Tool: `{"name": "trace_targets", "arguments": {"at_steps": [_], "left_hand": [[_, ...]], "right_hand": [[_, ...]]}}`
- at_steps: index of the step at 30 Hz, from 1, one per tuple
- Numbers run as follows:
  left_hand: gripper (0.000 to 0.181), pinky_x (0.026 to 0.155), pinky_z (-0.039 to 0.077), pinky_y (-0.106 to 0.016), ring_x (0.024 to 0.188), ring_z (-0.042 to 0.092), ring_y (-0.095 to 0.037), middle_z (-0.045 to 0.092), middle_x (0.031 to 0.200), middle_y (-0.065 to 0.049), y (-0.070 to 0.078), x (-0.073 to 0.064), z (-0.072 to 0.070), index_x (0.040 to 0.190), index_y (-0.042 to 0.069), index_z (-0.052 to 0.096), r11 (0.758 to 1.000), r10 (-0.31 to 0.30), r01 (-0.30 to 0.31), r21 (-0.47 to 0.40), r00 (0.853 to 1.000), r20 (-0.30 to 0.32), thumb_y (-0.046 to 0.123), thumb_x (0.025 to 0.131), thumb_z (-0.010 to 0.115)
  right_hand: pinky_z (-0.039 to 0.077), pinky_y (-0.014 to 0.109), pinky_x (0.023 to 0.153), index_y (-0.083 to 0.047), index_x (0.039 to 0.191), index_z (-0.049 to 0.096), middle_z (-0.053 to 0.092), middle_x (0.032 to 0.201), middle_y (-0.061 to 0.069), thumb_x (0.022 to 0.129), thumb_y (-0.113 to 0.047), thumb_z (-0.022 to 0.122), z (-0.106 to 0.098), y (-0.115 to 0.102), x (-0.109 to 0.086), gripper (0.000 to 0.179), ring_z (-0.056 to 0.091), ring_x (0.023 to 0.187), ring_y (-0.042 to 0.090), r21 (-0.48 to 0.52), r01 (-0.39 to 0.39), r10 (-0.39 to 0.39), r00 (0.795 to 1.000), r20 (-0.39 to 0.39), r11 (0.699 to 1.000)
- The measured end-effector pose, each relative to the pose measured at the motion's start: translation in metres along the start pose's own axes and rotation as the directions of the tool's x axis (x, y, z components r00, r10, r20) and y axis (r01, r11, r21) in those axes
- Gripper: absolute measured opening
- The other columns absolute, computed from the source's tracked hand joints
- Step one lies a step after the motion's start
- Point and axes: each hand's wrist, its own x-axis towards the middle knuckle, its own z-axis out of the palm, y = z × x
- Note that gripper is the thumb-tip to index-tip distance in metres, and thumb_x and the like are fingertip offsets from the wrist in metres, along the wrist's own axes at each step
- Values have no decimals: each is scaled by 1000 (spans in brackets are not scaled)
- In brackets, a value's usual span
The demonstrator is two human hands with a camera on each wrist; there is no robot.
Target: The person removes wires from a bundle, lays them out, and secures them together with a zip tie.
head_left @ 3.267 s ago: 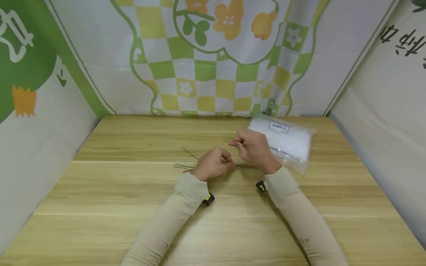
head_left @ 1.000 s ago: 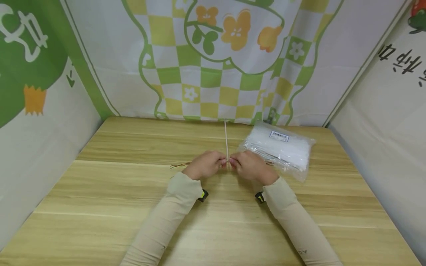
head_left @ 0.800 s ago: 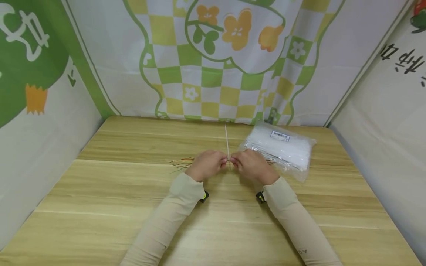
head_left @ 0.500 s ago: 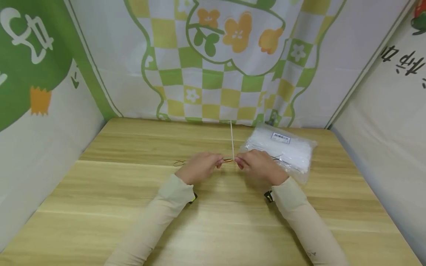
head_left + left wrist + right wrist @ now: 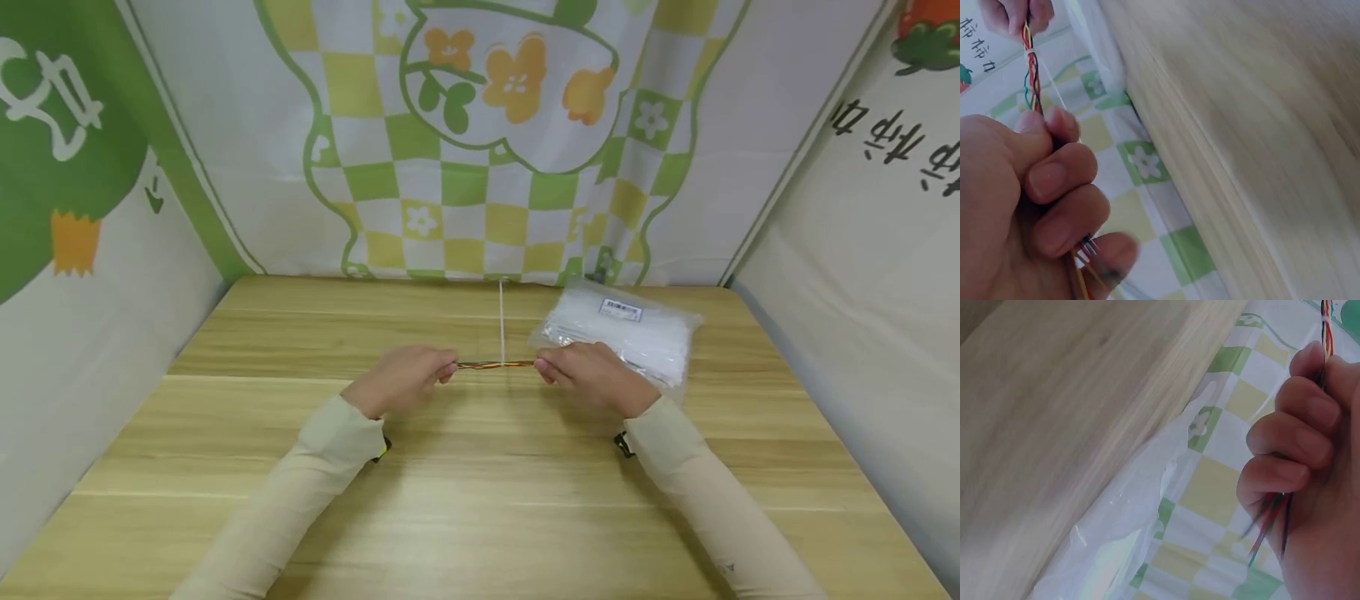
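Observation:
A bundle of thin coloured wires [image 5: 480, 365] stretches level between the two hands in the head view. Around its middle goes a white zip tie [image 5: 502, 325], whose long tail points toward the back of the table. My left hand [image 5: 401, 379] grips the bundle's left part; in the left wrist view loose wire ends [image 5: 1088, 250] come out below the curled fingers. On the other side my right hand [image 5: 596, 375] grips the bundle too, with wire ends [image 5: 1266, 525] hanging out under its little finger in the right wrist view.
A clear plastic bag of white zip ties [image 5: 622, 329] with a barcode label lies at the back right, just behind the right hand. The wooden table [image 5: 480, 500] ends at a patterned cloth wall [image 5: 487, 200]; side walls stand left and right.
From close together at the zip tie, the hands have moved apart along the bundle, the left farther. More wire now shows between them, with the tie standing around it.

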Motion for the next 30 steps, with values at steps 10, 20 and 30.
{"name": "trace_targets", "arguments": {"at_steps": [10, 20, 30], "left_hand": [[27, 55, 25, -27, 59, 37, -10, 47, 68, 7, -23, -16, -9, 83, 16, 54, 999, -46, 47, 21, 998, -40, 17, 111, 55], [32, 53, 21, -24, 55, 28, -8, 43, 63, 8, -42, -22, -12, 79, 18, 55, 999, -42, 42, -7, 996, -75, 21, 111, 55], [12, 61, 35, -27, 60, 36, -8, 44, 71, 7, -49, -20, -6, 99, 14, 58, 995, -27, 34, -98, 997, 73, 20, 109, 58]], "right_hand": [[40, 31, 60, -18, 74, 43, 30, 64, -10, 109, -19, 58, 6, 24, -1, 38, 37, 59, 11, -61, 104, -111, 987, -119, 993], [41, 29, 63, -15, 80, 48, 35, 65, -10, 109, -16, 58, 8, 35, 6, 31, 38, 61, 8, -20, 171, -172, 983, -70, 985], [52, 35, 75, -15, 100, 60, 63, 86, -4, 109, -24, 61, 21, 30, 19, 12, 61, 80, 15, -90, 90, -94, 995, -39, 992]]}}
